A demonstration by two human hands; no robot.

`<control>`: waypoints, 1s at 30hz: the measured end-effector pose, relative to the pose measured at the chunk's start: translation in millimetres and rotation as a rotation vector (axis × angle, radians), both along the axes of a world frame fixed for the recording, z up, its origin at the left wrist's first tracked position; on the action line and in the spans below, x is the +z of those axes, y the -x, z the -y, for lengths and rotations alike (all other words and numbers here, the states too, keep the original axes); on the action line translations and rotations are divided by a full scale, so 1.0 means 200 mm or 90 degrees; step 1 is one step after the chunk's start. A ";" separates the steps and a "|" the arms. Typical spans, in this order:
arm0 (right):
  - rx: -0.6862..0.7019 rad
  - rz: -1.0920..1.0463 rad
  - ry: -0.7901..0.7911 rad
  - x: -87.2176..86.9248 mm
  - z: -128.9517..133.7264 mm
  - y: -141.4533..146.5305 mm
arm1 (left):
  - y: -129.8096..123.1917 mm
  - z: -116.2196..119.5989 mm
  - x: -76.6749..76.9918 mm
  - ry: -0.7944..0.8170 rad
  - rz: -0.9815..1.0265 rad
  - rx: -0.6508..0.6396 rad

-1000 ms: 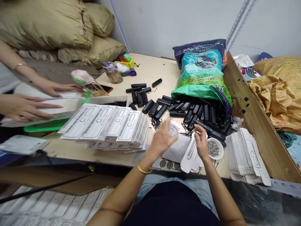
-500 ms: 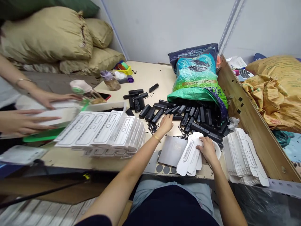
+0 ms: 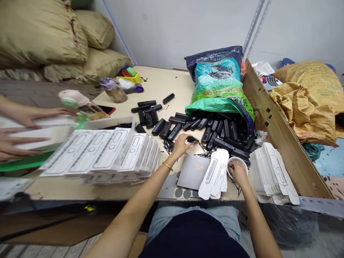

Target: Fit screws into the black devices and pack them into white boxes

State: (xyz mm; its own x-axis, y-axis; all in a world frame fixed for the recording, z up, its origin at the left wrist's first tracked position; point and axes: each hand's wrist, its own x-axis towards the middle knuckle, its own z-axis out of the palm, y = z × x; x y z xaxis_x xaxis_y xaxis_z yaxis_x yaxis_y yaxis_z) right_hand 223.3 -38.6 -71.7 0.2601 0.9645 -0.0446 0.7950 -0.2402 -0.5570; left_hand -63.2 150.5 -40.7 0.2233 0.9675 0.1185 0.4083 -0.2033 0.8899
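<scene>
My left hand (image 3: pixel 181 146) is closed on a black oblong plastic case (image 3: pixel 192 139), held just above the table at the near edge of the heap of black cases (image 3: pixel 212 132). My right hand (image 3: pixel 238 172) reaches into a small white bowl (image 3: pixel 245 164); its fingers are pinched together among tiny dark parts, and what they grip is too small to make out. Beside the bowl lie several flat white cartons (image 3: pixel 215 172) with printed outlines, partly over a grey sheet (image 3: pixel 192 172). Thin black sticks (image 3: pixel 168 146) are scattered near my left hand.
Stacked printed white cartons stand left (image 3: pixel 107 150) and right (image 3: pixel 271 172). A green-blue plastic bag (image 3: pixel 219 82) spills the black cases. A wooden board (image 3: pixel 285 136) edges the right side. At far left, a co-worker's hands (image 3: pixel 24 114) rest on white cartons.
My right hand has left the flat white cartons and moved right into the bowl. My left hand has picked up a black case from the heap. The view has shifted slightly.
</scene>
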 end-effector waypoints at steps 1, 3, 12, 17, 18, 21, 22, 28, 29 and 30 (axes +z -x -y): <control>-0.001 -0.017 -0.009 0.00 0.00 0.00 | 0.00 0.02 0.01 0.010 0.045 0.017; -0.013 -0.056 -0.031 -0.01 0.00 0.00 | -0.02 0.06 0.03 0.038 0.141 0.062; -0.130 -0.380 -0.169 0.09 0.04 0.08 | -0.11 0.29 0.10 0.473 0.754 0.192; -0.139 -0.733 -0.195 0.24 0.00 0.32 | -0.13 0.47 0.16 0.516 0.801 0.185; -0.129 -0.738 -0.198 0.26 -0.01 0.37 | -0.13 0.50 0.17 0.519 0.817 0.185; -0.104 -0.686 -0.211 0.30 -0.03 0.50 | -0.12 0.56 0.20 0.532 0.848 0.188; -0.103 -0.654 -0.220 0.31 -0.04 0.53 | -0.12 0.57 0.20 0.534 0.848 0.189; -0.053 -0.406 -0.327 0.36 -0.08 0.66 | -0.10 0.60 0.20 0.522 0.848 0.152; -0.037 -0.375 -0.338 0.37 -0.08 0.67 | -0.09 0.60 0.20 0.518 0.849 0.147; -0.025 -0.349 -0.346 0.37 -0.08 0.68 | -0.09 0.60 0.20 0.514 0.848 0.145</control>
